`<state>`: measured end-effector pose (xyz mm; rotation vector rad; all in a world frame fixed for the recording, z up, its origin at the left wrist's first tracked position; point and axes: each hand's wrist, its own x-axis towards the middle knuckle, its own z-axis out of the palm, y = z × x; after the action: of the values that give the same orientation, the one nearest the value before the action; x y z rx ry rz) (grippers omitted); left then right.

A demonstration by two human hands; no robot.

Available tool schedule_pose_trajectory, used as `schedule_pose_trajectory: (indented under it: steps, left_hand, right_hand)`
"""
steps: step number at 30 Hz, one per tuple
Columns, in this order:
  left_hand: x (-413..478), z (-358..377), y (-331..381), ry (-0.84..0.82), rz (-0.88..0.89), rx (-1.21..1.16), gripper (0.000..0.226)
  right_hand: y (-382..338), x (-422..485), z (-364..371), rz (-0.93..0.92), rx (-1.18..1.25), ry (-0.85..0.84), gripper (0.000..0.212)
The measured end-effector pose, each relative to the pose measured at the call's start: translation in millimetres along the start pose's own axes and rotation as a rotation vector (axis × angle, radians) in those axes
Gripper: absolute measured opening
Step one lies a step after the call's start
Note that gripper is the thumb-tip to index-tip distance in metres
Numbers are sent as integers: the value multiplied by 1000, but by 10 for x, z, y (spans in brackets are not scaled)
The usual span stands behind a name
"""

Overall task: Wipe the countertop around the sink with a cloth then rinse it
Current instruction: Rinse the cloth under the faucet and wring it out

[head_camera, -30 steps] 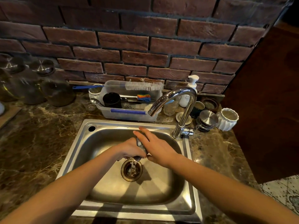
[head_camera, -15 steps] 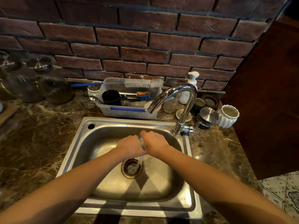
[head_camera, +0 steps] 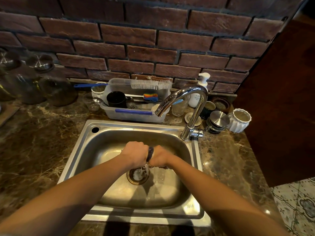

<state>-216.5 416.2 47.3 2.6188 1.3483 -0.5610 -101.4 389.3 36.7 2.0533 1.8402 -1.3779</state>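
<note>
My forearms reach into the sink (head_camera: pixel 102 150). My left hand (head_camera: pixel 134 155) and right hand (head_camera: pixel 159 158) are clenched side by side above the drain (head_camera: pixel 137 176), both gripping the dark cloth (head_camera: pixel 150 153) bunched between them.

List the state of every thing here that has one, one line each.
cloth, twisted tight between both hands, dripping water.
left hand, gripping the cloth.
right hand, gripping the cloth.
faucet, no stream visible from its spout.
sink, wet inside.
soap dispenser, upright.
bottle brush, lying across the plastic bin's rim.
glass jars, lidded.
</note>
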Motion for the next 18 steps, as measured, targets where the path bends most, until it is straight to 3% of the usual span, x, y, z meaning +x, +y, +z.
schedule_pose_trajectory:
  steps: [2,10,14,18]
  left_hand:
    - [-18,-18,-4,13,13,8,24]
    - [-15,-22,4,83,48,31,26]
    - [-21,40,29,107,8,33,28]
    - [-43,68,-103,34,-80,-165,51]
  right_hand:
    - [30,-31,-15,49,126,-31,21]
    - [76,-54,-51,147,333,-108,23]
    - [92,-131,13,103,392,-70,20]
    - [173,-199,8,-11,575,-29,53]
